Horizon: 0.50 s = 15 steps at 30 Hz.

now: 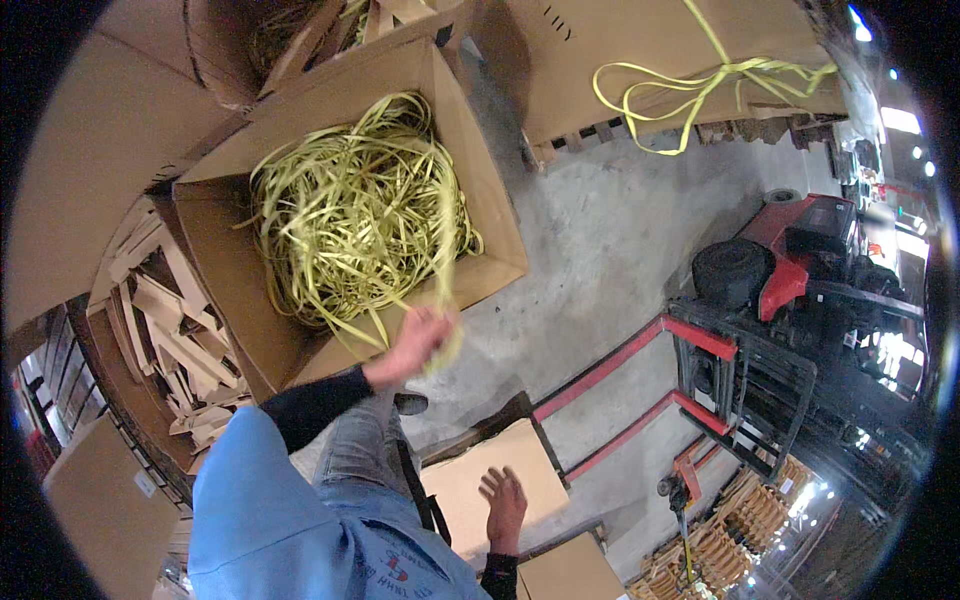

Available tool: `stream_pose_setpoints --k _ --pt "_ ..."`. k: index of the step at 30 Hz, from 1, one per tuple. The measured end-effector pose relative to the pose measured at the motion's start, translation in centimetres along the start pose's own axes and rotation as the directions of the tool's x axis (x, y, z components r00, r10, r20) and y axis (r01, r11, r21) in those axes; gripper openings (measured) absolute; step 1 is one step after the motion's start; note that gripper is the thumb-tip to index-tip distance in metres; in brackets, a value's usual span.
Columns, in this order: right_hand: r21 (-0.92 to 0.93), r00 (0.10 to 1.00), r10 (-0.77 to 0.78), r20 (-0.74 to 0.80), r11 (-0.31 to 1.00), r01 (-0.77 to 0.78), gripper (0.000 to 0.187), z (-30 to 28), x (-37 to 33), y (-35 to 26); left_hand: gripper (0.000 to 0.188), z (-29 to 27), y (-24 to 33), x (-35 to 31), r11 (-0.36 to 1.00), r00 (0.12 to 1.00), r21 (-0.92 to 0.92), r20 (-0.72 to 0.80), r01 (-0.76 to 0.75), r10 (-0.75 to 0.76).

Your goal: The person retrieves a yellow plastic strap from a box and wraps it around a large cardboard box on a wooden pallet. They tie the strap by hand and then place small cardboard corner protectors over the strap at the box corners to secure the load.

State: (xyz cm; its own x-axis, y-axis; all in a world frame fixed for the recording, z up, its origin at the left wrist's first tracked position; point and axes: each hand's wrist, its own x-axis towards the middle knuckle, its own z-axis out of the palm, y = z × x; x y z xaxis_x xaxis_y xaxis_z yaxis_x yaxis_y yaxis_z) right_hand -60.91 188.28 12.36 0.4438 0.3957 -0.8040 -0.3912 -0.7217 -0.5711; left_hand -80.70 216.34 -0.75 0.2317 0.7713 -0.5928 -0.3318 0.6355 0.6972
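Observation:
My left hand (420, 338), closed and a little blurred, grips yellow-green plastic strapping (446, 235) at the near right corner of a big open cardboard box (490, 190). The held strand runs up from my fingers to a tangled heap of strapping (350, 220) inside that box. Lower down, my right hand (504, 505) has its fingers spread and holds nothing. It is over a flat tan cardboard sheet (480, 480); whether it touches the sheet I cannot tell.
Beside the box, another bin holds cardboard scraps (170, 330). More yellow strapping (715, 80) lies looped over a large carton (570, 60) at upper right. A red and black forklift (770, 260) stands right, its red forks (610, 360) pointing toward me. Stacked wooden pieces (720, 540) sit lower right.

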Motion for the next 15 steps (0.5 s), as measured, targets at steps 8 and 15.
stream_pose_setpoints --k 8,15 --pt "0.296 0.895 -0.309 0.321 0.931 0.215 0.066 2.9 -5.3 -8.5 0.034 11.4 0.8 -21.0 0.798 0.418 0.136 0.895 -0.587 0.154" --pt "0.085 0.861 -0.401 0.313 0.915 0.395 0.051 -1.2 -10.6 -6.3 0.03 9.8 0.6 -25.8 0.413 0.388 0.43 0.903 -0.803 -0.185"
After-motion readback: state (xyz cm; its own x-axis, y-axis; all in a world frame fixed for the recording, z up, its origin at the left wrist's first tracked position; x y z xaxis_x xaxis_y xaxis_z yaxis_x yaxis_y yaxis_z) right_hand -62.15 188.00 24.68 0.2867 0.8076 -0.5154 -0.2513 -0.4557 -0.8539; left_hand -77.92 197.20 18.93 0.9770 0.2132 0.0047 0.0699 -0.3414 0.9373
